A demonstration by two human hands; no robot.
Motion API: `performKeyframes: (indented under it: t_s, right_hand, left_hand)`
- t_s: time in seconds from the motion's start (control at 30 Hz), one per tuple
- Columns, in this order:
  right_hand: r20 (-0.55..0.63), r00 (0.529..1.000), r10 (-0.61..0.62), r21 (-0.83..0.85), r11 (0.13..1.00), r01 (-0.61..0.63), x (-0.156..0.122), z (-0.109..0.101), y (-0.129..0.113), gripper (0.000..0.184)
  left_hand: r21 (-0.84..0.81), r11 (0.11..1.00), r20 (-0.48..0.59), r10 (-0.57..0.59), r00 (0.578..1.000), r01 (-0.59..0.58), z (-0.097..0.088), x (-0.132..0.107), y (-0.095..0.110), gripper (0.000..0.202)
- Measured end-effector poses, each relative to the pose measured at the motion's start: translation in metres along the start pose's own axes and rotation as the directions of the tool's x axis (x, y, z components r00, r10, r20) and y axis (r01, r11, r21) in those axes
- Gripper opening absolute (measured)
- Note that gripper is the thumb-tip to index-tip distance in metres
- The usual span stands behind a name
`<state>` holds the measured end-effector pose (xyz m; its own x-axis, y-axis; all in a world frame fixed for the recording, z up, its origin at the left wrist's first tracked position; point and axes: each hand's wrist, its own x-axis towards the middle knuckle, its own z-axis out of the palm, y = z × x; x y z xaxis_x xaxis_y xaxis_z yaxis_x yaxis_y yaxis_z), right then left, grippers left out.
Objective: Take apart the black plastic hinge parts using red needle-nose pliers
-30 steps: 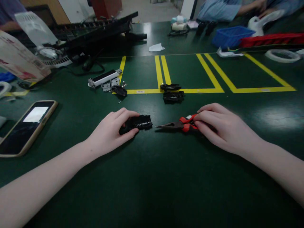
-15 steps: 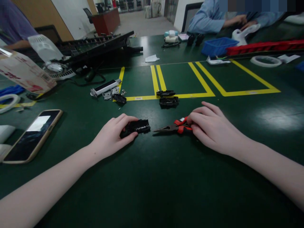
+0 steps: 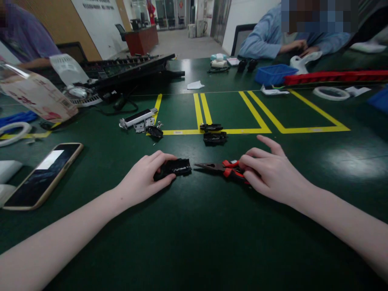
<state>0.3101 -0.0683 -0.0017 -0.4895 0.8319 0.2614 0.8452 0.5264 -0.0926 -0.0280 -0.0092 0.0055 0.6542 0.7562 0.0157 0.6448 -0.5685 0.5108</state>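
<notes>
My left hand [image 3: 154,171] is closed around the left end of a black plastic part [image 3: 181,166] lying on the green table [image 3: 194,238]; the palm hides that end. Long-nose pliers [image 3: 212,166] with red and black handles lie in my right hand [image 3: 266,169], its thumb and fingers on the handles and the index finger raised. Their jaws point left, a small gap short of the black part, and look nearly closed. Beyond the hands sit two similar black pieces [image 3: 214,137] by the yellow tape line.
At the left is a phone [image 3: 45,173]. A silver-and-black bar [image 3: 138,118] with small metal pieces lies ahead. Further off are a long black assembly [image 3: 136,74], a blue bin [image 3: 274,73], a red strip [image 3: 336,76] and a tape roll [image 3: 331,93]. Two other people sit across.
The camera view has tilted up slightly. The pliers' handles have spread a little and their tip has turned slightly, while my right index finger has lifted. My left hand keeps its hold.
</notes>
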Motion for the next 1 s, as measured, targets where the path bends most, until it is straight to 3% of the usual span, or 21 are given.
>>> performKeyframes:
  t_s: [0.33, 0.47, 0.6, 0.67, 0.7, 0.77, 0.83, 0.9, 0.97, 1.0]
  right_hand:
    - [0.203, 0.978, 0.043, 0.180, 0.980, -0.081, -0.006, -0.022, 0.017, 0.023]
    - [0.201, 0.962, 0.184, 0.176, 0.960, -0.220, -0.009, -0.019, 0.014, 0.031]
    - [0.226, 0.957, 0.184, 0.226, 0.945, -0.235, -0.008, -0.009, 0.004, 0.036]
    - [0.272, 0.947, 0.171, 0.231, 0.944, -0.237, -0.008, -0.006, -0.001, 0.038]
    - [0.275, 0.945, 0.176, 0.230, 0.942, -0.243, -0.008, -0.005, -0.004, 0.038]
    - [0.226, 0.956, 0.188, 0.240, 0.940, -0.242, -0.010, -0.003, -0.014, 0.038]
    - [0.157, 0.973, 0.168, 0.294, 0.933, -0.208, -0.012, -0.002, -0.029, 0.032]
    - [0.092, 0.984, 0.154, 0.397, 0.900, -0.178, -0.014, -0.002, -0.049, 0.025]
    - [0.023, 0.988, 0.155, 0.486, 0.862, -0.146, -0.015, -0.002, -0.069, 0.021]
    - [0.101, 0.985, 0.137, 0.516, 0.840, -0.170, -0.015, -0.002, -0.077, 0.021]
  left_hand:
    - [-0.006, 1.000, -0.021, -0.012, 1.000, 0.011, 0.005, -0.002, -0.005, 0.035]
    - [0.005, 1.000, -0.027, -0.011, 1.000, 0.011, 0.003, -0.001, -0.006, 0.045]
    - [-0.004, 1.000, -0.197, -0.023, 0.980, 0.023, 0.003, -0.003, 0.006, 0.062]
    - [-0.140, 0.990, -0.292, -0.034, 0.956, -0.007, 0.009, -0.011, 0.021, 0.052]
    - [-0.263, 0.965, -0.287, -0.055, 0.956, -0.024, 0.014, -0.016, 0.030, 0.047]
    - [-0.567, 0.823, -0.142, -0.140, 0.980, 0.035, 0.026, -0.029, 0.050, 0.039]
    - [-0.796, 0.566, 0.143, -0.168, 0.975, 0.214, 0.041, -0.041, 0.067, 0.030]
    - [-0.845, 0.369, 0.375, -0.106, 0.921, 0.386, 0.052, -0.046, 0.079, 0.042]
    - [-0.872, 0.241, 0.443, 0.021, 0.896, 0.426, 0.059, -0.045, 0.085, 0.053]
    - [-0.881, 0.191, 0.455, 0.081, 0.887, 0.434, 0.061, -0.043, 0.086, 0.053]
